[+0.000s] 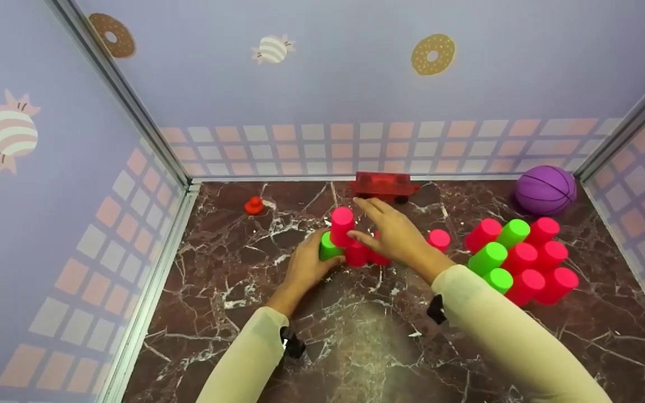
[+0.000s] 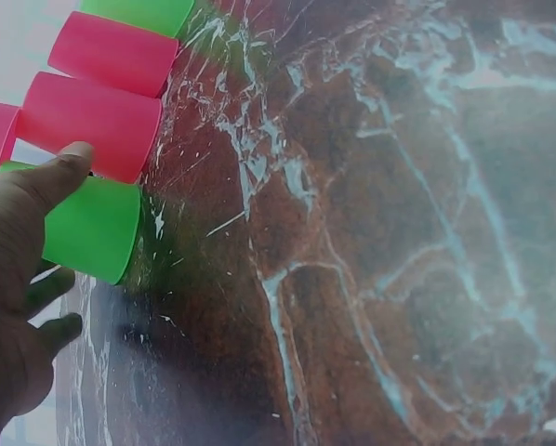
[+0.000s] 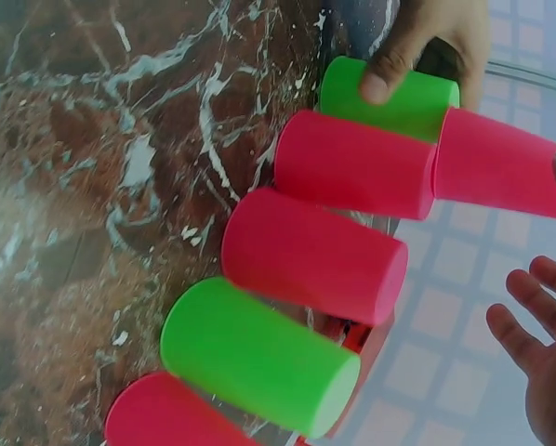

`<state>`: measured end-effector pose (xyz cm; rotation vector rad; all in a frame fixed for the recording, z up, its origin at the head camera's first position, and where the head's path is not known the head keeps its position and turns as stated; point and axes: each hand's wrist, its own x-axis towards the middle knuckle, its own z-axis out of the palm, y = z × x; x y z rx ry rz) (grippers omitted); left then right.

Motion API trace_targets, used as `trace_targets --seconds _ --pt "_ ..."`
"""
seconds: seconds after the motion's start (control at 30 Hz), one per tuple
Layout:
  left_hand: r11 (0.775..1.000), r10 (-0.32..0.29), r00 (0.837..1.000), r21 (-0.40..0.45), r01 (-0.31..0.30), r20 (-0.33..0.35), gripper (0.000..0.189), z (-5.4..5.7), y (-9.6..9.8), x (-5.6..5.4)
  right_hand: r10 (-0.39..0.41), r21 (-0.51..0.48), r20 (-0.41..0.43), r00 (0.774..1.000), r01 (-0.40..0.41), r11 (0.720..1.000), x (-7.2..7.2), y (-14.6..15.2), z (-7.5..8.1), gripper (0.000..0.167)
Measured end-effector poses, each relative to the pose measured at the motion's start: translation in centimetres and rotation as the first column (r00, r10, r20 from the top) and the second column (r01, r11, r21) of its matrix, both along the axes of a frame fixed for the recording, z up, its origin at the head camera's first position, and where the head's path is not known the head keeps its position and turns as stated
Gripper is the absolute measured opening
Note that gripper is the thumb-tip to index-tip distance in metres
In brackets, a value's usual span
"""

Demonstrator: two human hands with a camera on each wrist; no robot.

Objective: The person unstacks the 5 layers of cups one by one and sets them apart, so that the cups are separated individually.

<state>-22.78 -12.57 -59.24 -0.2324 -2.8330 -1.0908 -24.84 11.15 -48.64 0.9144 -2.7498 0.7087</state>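
Note:
Upside-down plastic cups stand side by side in a row. My left hand (image 1: 302, 266) grips the green cup (image 1: 330, 250) at the row's left end, thumb on the near side and fingers around the far side. On top, a pink cup (image 1: 342, 225) rests across this green cup and the pink cup (image 3: 352, 165) beside it. My right hand (image 1: 398, 230) is at the upper cup's right, fingers extended and spread, thumb tip right at its upper end in the right wrist view. Farther along come another pink cup (image 3: 311, 255), a green cup (image 3: 259, 356) and a pink cup (image 3: 166, 418).
A cluster of several pink and green cups (image 1: 521, 257) stands on the right of the marbled surface (image 1: 356, 336). Along the back wall are a red toy car (image 1: 384, 186) and a purple ball (image 1: 545, 190). A small red toy duck (image 1: 254, 206) sits at back left.

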Motion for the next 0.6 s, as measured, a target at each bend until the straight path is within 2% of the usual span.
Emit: trace_targets --seconds 0.17,0.37,0.6 --pt "0.999 -0.019 0.999 0.030 0.021 -0.043 0.065 -0.2 -0.1 -0.2 0.018 -0.008 0.020 1.000 -0.018 1.000 -0.1 -1.3 -0.3 0.078" --pt "0.997 -0.033 0.997 0.060 0.038 -0.074 0.062 -0.3 -0.3 -0.1 0.029 -0.014 0.041 0.999 -0.028 1.000 -0.2 -2.1 -0.8 0.076" --pt "0.998 -0.031 0.997 0.044 0.035 -0.070 0.060 -0.2 -0.1 -0.1 0.005 -0.041 0.051 0.999 -0.003 0.999 -0.3 -2.4 -1.3 0.073"
